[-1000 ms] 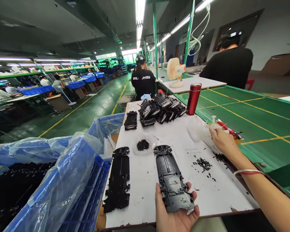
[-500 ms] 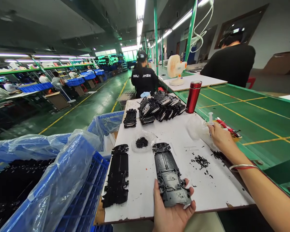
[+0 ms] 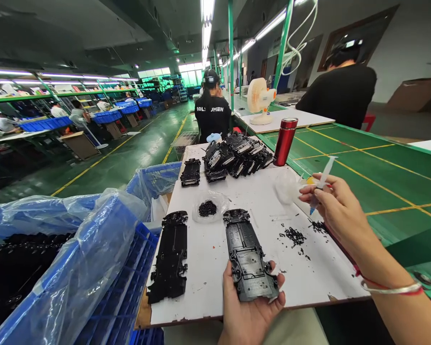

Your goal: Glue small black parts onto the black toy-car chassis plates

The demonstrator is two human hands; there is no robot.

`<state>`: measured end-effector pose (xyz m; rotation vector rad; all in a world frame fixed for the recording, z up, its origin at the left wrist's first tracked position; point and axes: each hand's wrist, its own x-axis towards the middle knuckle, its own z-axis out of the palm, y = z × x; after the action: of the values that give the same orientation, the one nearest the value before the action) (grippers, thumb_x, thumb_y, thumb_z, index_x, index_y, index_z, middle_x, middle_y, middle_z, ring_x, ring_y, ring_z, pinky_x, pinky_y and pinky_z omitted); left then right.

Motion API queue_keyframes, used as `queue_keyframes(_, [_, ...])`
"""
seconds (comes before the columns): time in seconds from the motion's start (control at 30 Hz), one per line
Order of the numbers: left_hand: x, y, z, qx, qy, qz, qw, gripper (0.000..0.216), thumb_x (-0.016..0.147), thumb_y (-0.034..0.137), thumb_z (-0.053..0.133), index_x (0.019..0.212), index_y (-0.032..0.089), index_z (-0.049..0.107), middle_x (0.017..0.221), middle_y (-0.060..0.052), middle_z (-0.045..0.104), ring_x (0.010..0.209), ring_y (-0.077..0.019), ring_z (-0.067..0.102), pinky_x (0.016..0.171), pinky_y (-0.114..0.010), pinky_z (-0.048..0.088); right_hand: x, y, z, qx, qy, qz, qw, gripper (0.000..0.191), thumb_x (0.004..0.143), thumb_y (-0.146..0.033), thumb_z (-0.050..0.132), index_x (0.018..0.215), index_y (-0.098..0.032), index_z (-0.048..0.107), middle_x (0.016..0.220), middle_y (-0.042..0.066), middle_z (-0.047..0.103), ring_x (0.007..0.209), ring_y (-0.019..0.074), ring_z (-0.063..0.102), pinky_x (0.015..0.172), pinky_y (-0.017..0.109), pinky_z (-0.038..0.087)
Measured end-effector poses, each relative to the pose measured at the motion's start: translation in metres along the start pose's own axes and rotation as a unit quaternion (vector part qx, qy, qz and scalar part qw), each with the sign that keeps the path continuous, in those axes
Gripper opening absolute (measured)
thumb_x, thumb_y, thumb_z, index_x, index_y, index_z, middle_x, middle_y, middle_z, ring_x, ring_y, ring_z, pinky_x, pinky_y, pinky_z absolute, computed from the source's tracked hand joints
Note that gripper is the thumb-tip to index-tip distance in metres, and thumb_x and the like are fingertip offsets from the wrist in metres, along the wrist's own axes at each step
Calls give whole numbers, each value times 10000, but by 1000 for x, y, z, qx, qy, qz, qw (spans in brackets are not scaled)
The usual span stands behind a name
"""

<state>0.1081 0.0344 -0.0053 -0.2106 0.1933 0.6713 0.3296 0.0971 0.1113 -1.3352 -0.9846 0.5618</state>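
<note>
My left hand (image 3: 249, 309) grips the near end of a black plastic toy car chassis (image 3: 247, 249), thumb on one side and fingertips on the other. The chassis lies tilted at the front of the white board. Over the board's right edge, my right hand (image 3: 335, 201) is closed around a clear syringe (image 3: 323, 179), its plunger end up and a bluish tip low. A second chassis (image 3: 170, 256) lies flat at the left. Loose black screws (image 3: 295, 236) are scattered right of the held chassis, and more small black parts (image 3: 207, 208) sit in a clear plastic bag.
Stacked chassis (image 3: 237, 155) fill the board's far end beside a red flask (image 3: 285, 141). A lined blue crate (image 3: 104, 249) stands at the left. Beyond are a fan (image 3: 260, 100), a green table (image 3: 348, 163) and two people in black.
My right hand has lifted the syringe and drawn it nearer, turning it so its barrel shows. My left hand still holds the chassis in about the same place.
</note>
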Motion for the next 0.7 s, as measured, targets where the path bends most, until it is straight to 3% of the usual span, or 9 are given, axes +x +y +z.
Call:
queue_keyframes(0.1, [-1,-1,5,9,14,4,1000,785,861,679,332,1128,17,657,1181,-170,663,1094,-331,596,877,-399,427,-18,-8,9,83,-69,72,992,321,703,-217,587,1022,-229,557,714,-36,555,625,115,560,611,247,486])
queue_keyframes(0.2, [-1,-2,9,26,22,14,999,758,866,662,349,1121,15,652,1178,-184,655,1062,-321,608,860,-401,431,-33,-8,14,125,-158,97,975,233,815,-393,574,952,-205,581,671,-31,503,563,105,488,557,252,473])
queue_keyframes(0.3, [0,-4,10,50,22,32,998,723,874,648,370,1123,28,646,1173,-194,648,1025,-306,619,844,-400,434,-47,-7,17,103,-181,21,978,345,918,-526,473,953,-207,599,725,0,525,647,127,516,598,269,479])
queue_keyframes(0.4, [2,-7,10,63,26,46,997,722,873,655,383,1106,25,647,1155,-205,646,996,-299,623,827,-396,442,-58,-10,21,61,-148,-68,985,228,927,-413,541,1076,-247,590,903,25,574,783,145,559,688,287,486])
queue_keyframes(0.47, [3,-8,10,65,30,50,996,732,874,663,376,1103,24,650,1148,-205,646,990,-300,623,820,-395,447,-65,-13,25,65,-145,-110,981,248,927,-330,559,1172,-294,548,990,21,571,817,142,569,723,293,482])
queue_keyframes(0.6, [4,-11,10,75,39,65,994,740,873,677,370,1093,34,662,1139,-196,647,958,-294,627,800,-398,462,-80,-18,25,85,-171,-134,972,217,954,-245,489,1158,-301,536,844,-2,542,764,141,520,700,289,440])
queue_keyframes(0.7, [4,-15,11,89,39,80,992,751,865,691,375,1075,33,671,1125,-196,646,948,-298,624,788,-408,474,-91,-18,19,60,-209,-148,965,166,961,-307,446,1037,-254,583,819,18,517,798,168,503,716,317,422])
